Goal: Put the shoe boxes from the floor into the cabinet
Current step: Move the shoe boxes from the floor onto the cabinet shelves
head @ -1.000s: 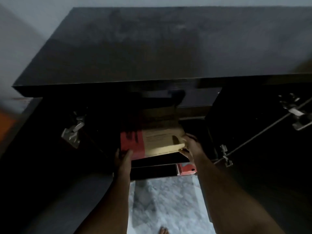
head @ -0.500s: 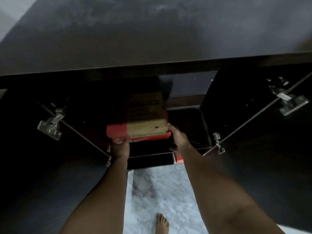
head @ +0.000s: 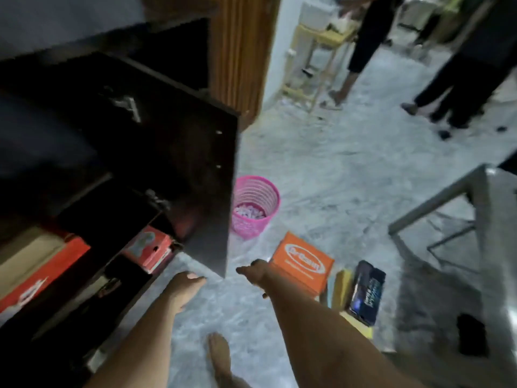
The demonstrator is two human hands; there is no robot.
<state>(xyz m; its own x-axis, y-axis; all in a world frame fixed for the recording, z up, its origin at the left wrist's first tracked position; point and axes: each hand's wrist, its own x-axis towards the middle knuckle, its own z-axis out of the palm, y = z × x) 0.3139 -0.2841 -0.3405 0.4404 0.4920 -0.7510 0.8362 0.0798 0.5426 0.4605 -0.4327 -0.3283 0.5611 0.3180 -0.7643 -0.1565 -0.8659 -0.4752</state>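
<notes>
The dark cabinet [head: 117,135] fills the left, its door [head: 207,191] swung open toward me. A red and tan shoe box [head: 42,264] lies on a shelf at lower left, and a red box [head: 149,249] sits on a lower shelf. On the floor to the right stand an orange shoe box [head: 303,261], a yellow box [head: 340,289] and a black box [head: 366,292]. My left hand [head: 186,284] hangs empty below the door's corner. My right hand [head: 254,273] is empty, fingers apart, just left of the orange box.
A pink basket [head: 256,205] stands behind the door. A metal stool [head: 481,219] is at the right. Two people's legs [head: 447,79] stand at the far right near a wooden rack [head: 316,60]. My bare foot [head: 219,357] rests on the marble floor [head: 335,169].
Both hands let go of the red and tan box, which stays on the cabinet shelf. My view has swung right to the boxes on the floor, and my right hand reaches toward the orange one.
</notes>
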